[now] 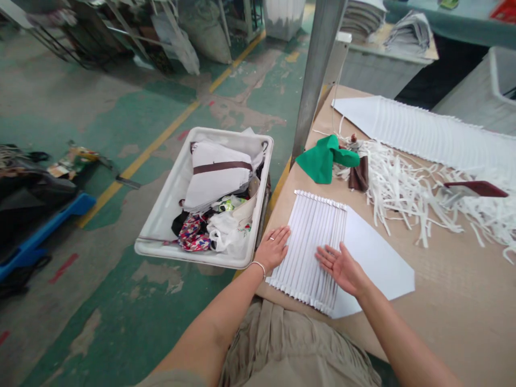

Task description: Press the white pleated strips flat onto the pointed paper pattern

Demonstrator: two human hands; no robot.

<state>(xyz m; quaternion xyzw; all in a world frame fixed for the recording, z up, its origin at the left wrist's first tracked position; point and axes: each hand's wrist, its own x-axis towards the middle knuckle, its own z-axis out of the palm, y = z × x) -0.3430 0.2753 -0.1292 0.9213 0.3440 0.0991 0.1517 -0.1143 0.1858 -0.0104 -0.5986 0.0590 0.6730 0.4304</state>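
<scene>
A white sheet of paper (pixel 374 258), folded into narrow pleats (pixel 310 236) on its left part, lies on the brown table (pixel 443 301). My left hand (pixel 274 248) lies flat on the left edge of the pleats, fingers apart, with a ring and a bracelet. Flat on the pleats' lower middle rests my right hand (pixel 341 266), palm turned slightly up. Neither hand grips anything.
A green cloth (pixel 322 157) and brown pieces (pixel 360 174) lie behind the sheet, beside a heap of white paper strips (pixel 407 188). A long pleated white sheet (pixel 427 131) lies farther back. A white bin (pixel 161 242) of fabric stands on the floor left; a metal post (pixel 318 70) rises at the table edge.
</scene>
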